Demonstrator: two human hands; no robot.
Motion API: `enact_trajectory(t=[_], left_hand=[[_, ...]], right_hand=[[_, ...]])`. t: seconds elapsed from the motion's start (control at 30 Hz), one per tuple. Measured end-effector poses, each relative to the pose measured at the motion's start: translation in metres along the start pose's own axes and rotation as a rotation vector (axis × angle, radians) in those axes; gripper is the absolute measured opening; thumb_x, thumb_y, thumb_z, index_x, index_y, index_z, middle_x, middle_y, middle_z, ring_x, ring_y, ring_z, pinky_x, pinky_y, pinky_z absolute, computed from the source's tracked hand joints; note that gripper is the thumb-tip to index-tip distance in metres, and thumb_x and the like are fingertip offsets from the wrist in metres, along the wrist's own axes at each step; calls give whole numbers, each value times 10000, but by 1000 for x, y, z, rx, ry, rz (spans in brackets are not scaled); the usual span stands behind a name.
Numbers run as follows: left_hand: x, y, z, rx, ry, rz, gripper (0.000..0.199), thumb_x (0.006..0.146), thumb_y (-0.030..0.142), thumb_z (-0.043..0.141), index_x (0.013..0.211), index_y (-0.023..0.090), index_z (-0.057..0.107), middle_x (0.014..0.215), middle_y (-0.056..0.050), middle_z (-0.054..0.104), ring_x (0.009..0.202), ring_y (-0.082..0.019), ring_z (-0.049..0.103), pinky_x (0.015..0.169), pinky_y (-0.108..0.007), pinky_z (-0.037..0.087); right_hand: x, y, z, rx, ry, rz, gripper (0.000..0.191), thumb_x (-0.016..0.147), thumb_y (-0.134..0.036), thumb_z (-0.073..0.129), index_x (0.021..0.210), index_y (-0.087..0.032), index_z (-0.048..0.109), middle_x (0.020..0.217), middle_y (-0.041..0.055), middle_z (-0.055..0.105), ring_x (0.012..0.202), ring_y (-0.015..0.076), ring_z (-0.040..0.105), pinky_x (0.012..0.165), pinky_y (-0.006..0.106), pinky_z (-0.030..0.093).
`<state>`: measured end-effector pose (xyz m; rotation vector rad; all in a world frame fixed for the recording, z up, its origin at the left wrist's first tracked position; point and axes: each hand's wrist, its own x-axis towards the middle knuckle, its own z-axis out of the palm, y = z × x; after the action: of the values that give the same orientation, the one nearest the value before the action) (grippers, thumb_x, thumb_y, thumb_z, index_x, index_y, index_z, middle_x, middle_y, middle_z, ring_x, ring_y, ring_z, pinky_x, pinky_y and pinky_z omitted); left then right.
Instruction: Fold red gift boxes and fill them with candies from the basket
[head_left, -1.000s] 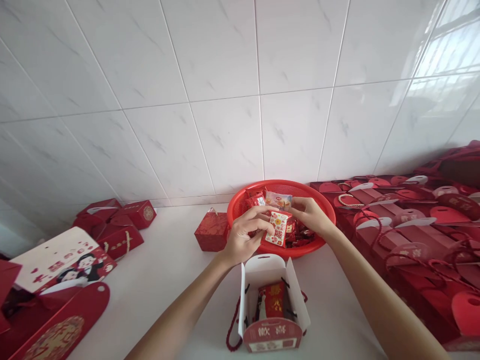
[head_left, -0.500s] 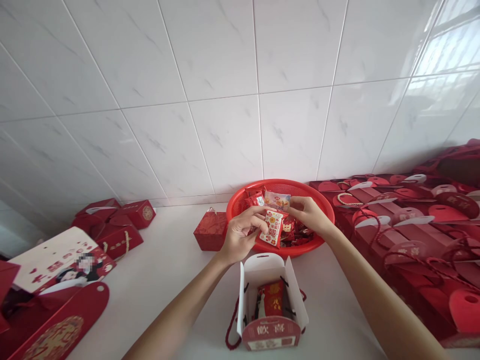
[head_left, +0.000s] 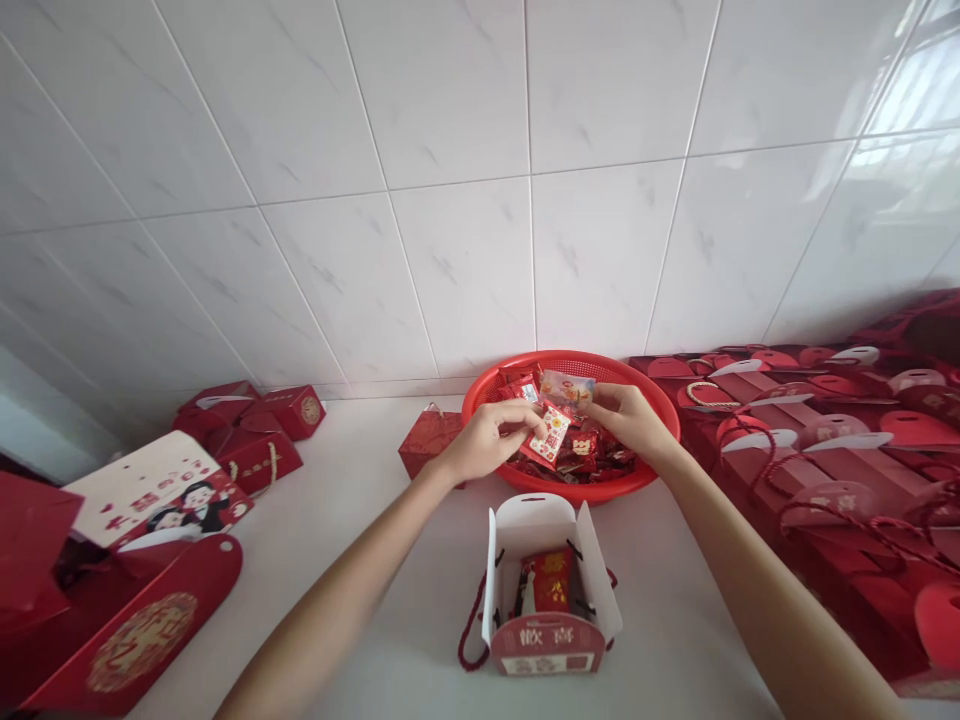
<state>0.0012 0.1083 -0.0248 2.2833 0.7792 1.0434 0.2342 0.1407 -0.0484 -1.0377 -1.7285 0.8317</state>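
My left hand (head_left: 487, 440) is pinching a white-and-red packet (head_left: 551, 437) over the red basket (head_left: 664, 473), my right hand (head_left: 631, 422) is touching a clear packet (head_left: 568, 390) inside the basket, and an open box (head_left: 550, 640) is sitting in front of the basket

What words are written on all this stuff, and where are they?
"歡喜": front flap of the open box.
Too small or blurred to read: the strip under it, the flowery packet in the left hand, the packet inside the box, the basket packets, and the other boxes.
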Motion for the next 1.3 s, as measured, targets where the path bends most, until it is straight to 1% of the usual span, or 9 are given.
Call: enact_trajectory(t=[0.1,0.23,0.3,0.43,0.5,0.63,0.87,1.07,1.3], left_hand=[[15,-4,-23,200,-323,-126,363,826,47,464,859,221,781,1025,-36,750,945,-171,687,836,-258,527],[35,-13,-43,510,-441,-333,491,730,-28,417,955,221,776,1158,-16,740,1112,-174,647,942,-232,487],[41,-21,-44,592,-493,-430,420,720,1,473,928,212,769,1061,-19,765,1037,-185,673,884,-223,502],[50,-41,-30,673,-614,-571,42,662,171,679,671,192,714,697,-37,725,718,-220,682,672,-255,509],[53,-50,-18,704,-636,-629,96,650,245,716,593,183,669,642,-60,697,672,-231,668,641,-270,496],[56,-57,-6,698,-637,-673,170,633,284,736,561,187,616,637,-58,682,631,-216,647,589,-261,472],[53,-59,-10,633,-569,-668,149,527,126,745,592,196,631,630,-13,678,649,-197,649,506,-221,423],[46,-57,-15,531,-401,-603,237,553,37,698,733,190,705,840,-45,761,825,-221,699,618,-228,491],[29,-47,-25,363,-169,-484,221,723,137,645,920,169,737,973,-61,773,895,-217,709,794,-287,543]], right_hand=[[0,0,-1,-18,59,30,372,786,-537,664,752,-167,681,664,50,662,635,198,606,565,290,471],[-1,-1,-1,-15,66,36,374,784,-536,663,691,-174,635,650,39,639,612,180,582,564,286,453],[-1,-2,-1,-15,62,41,359,779,-520,659,673,-179,618,638,33,630,608,177,575,560,284,445],[-2,-5,0,-25,63,62,331,766,-484,642,631,-192,567,609,25,613,595,176,570,555,285,427],[-2,-7,-1,-20,55,70,320,760,-481,641,639,-194,569,618,28,620,607,184,582,563,290,428],[-2,-7,-1,-32,56,53,341,766,-492,633,612,-199,552,586,20,589,579,175,556,548,289,408],[-1,-4,0,-27,52,45,320,779,-491,635,718,-177,634,673,39,654,605,178,593,552,283,447],[0,-2,-1,-9,44,9,366,781,-528,652,805,-165,692,732,59,698,651,198,627,579,291,497],[-3,-21,0,90,52,-4,326,757,-490,673,793,-167,701,766,62,710,718,217,658,637,307,531]])
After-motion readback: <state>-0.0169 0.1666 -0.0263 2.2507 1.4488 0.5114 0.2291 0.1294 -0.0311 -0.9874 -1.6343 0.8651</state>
